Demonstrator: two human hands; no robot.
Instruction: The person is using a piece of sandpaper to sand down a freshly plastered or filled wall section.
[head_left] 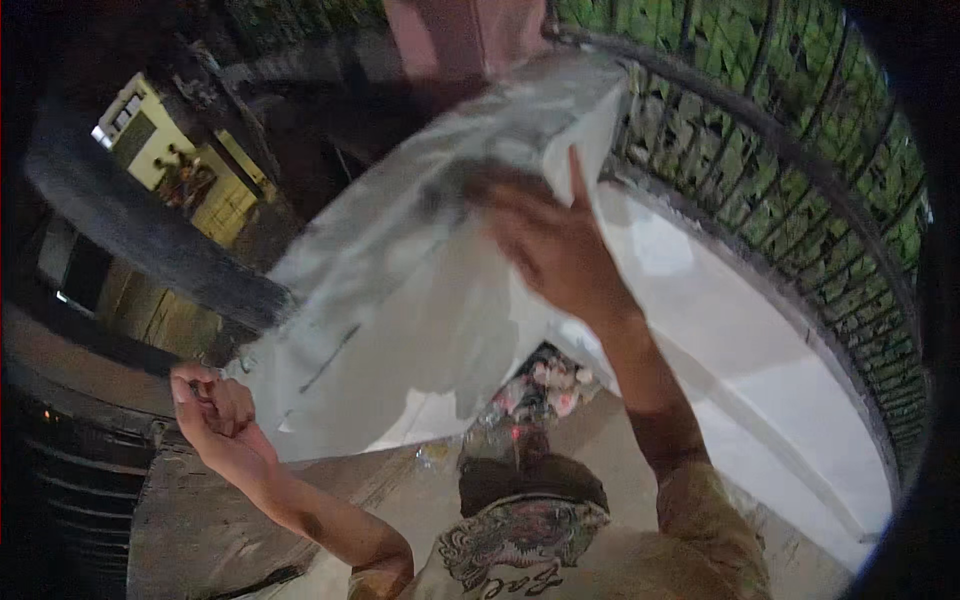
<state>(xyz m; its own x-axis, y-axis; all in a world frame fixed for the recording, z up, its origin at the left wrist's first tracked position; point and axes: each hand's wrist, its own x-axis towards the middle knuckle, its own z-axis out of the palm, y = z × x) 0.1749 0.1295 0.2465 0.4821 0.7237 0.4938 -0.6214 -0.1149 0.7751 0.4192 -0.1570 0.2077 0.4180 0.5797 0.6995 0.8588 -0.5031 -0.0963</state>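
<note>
A large pale sheet (400,330), white to grey and lightly wrinkled, stretches slantwise in front of me. My left hand (215,410) is closed in a fist at its lower left edge; the part inside the fingers is hidden. Over the sheet's upper right, my right hand (550,230) reaches out with fingers apart, blurred by motion. Whether its palm touches the surface cannot be told. A dark smear shows beside those fingertips, too blurred to name. Near the sheet's bottom edge lies a heap of small mixed items (548,385), partly covered.
A curved dark metal railing (780,140) with greenery behind bounds the right, above a white ledge (700,290). At the top stands a pink pillar (450,40). A thick dark rail (150,230) crosses the left, with a yellow lit building (150,135) beyond.
</note>
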